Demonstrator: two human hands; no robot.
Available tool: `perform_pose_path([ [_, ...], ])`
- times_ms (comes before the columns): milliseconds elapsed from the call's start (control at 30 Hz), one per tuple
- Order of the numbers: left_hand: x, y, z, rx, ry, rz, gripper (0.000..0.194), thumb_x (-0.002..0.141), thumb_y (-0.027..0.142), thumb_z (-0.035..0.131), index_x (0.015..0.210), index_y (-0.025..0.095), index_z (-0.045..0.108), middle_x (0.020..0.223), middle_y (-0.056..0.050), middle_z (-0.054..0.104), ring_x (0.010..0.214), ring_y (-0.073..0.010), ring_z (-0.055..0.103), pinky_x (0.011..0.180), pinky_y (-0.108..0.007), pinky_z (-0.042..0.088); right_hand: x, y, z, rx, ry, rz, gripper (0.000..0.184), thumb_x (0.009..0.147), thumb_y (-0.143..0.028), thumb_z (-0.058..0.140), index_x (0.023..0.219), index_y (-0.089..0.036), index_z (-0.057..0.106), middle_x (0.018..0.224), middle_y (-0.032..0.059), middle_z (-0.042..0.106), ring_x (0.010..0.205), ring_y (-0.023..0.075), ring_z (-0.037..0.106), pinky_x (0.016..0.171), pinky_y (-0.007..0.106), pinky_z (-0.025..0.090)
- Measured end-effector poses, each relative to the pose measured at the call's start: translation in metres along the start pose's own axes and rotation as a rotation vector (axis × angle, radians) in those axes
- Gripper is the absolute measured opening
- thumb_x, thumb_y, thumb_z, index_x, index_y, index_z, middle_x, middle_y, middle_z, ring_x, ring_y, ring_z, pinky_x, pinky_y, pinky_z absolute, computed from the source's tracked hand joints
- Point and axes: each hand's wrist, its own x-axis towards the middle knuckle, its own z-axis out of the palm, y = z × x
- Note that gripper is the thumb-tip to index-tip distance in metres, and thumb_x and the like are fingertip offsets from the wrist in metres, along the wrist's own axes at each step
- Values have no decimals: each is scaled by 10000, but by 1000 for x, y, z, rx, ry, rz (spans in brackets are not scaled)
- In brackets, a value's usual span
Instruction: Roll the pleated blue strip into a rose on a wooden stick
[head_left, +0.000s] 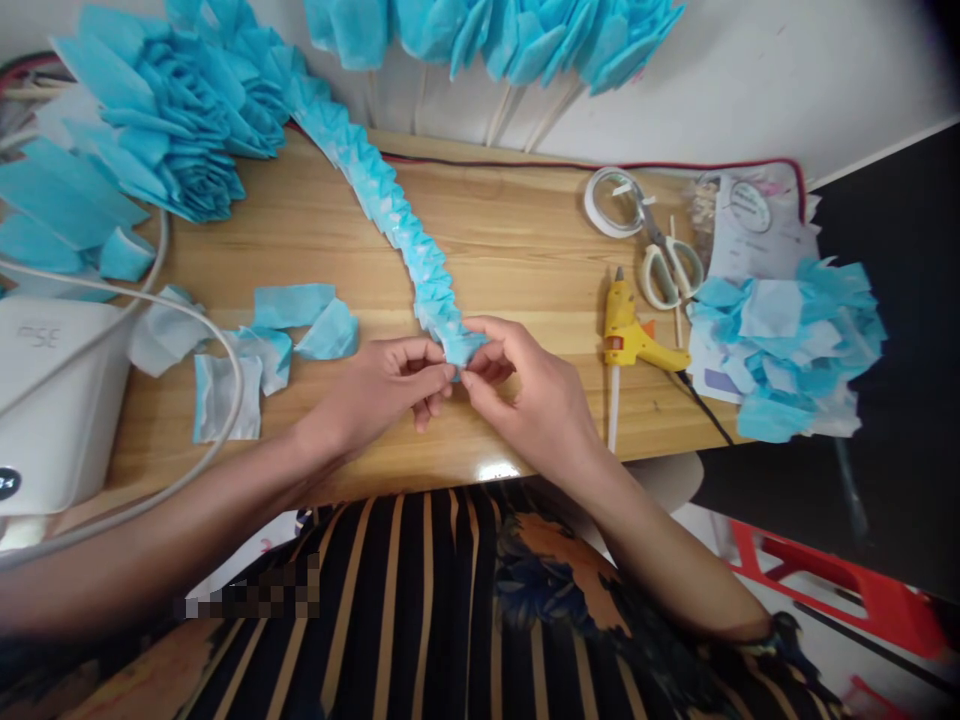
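Observation:
A long garland of folded light-blue fabric (pixel 401 225) runs from the back left of the table down to its front edge. My left hand (pixel 390 380) pinches the near end of the garland from the left, thumb against the fingers. Opposite it, my right hand (pixel 517 385) grips the same end between thumb and fingertips. The fingers partly hide the last folds. Loose blue and white fabric strips (pixel 304 310) lie just left of my left hand. Right of my right hand is a yellow hot glue gun (pixel 626 330) with a white glue stick in it.
Large blue fabric flowers (pixel 172 110) crowd the back left; others on sticks (pixel 525 40) stand by the wall. At right are scissors (pixel 670 262), a tape roll (pixel 613 202) and a pile of fabric scraps (pixel 787 340). A white power box (pixel 64 400) with a cable is at left.

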Motion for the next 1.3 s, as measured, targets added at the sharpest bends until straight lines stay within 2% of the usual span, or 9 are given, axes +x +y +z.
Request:
perform_pose_path([
  [167,0,-1,0,1,7,-10,194,916,259,639,746,164,635,618,22,625,493,-70,560,492,-182,487,1,-1,2,8,-15,6,433,907,-152,584,1336,-203,614,933,35,764,815,205,709,817,370,551],
  [433,1,-2,0,8,4,3,176,866,267,697,736,171,628,614,28,622,487,-73,557,471,-177,486,1,5,0,161,-31,69,435,893,-160,594,1316,-261,614,900,-14,754,776,157,691,764,294,552],
  [600,1,-3,0,20,11,14,192,871,282,696,730,171,628,622,24,624,483,-72,562,474,-179,488,1,7,-1,201,-44,61,423,919,-167,559,1328,-253,615,901,-5,749,817,165,701,793,308,555],
  [800,1,-3,-1,32,1,12,188,868,297,695,739,177,629,627,25,624,487,-76,564,484,-186,494,4,8,2,202,-49,72,423,889,-183,614,1304,-264,630,888,-12,742,774,158,677,775,311,551],
  [1000,1,-2,0,36,1,3,191,873,291,690,736,178,619,627,23,623,488,-76,560,476,-183,488,2,9,-7,269,-76,101,414,926,-171,563,1328,-250,621,923,-3,767,841,163,719,847,331,566],
  [1067,1,-2,0,28,1,5,186,873,286,689,738,175,626,625,22,626,487,-75,563,476,-180,489,1,11,-11,270,-40,116,392,929,-188,577,1313,-244,631,915,4,762,846,171,722,841,341,570],
  [1200,1,0,1,-3,9,-6,210,877,299,689,723,173,623,621,17,629,486,-74,562,472,-178,483,-2,20,-15,222,136,175,376,927,-234,616,1301,-267,632,936,20,729,884,190,704,804,355,582],
  [1233,1,0,1,-12,15,-10,218,875,308,697,720,174,621,623,15,630,488,-75,560,468,-179,479,-2,24,-15,239,150,187,401,927,-250,624,1327,-271,615,986,33,728,918,195,703,807,357,587],
  [1300,1,0,1,-32,26,-20,228,866,328,719,725,174,625,630,11,635,498,-81,560,463,-182,473,-2,31,-13,343,94,210,489,929,-293,642,1410,-271,554,1105,63,723,1000,205,703,822,361,598],
])
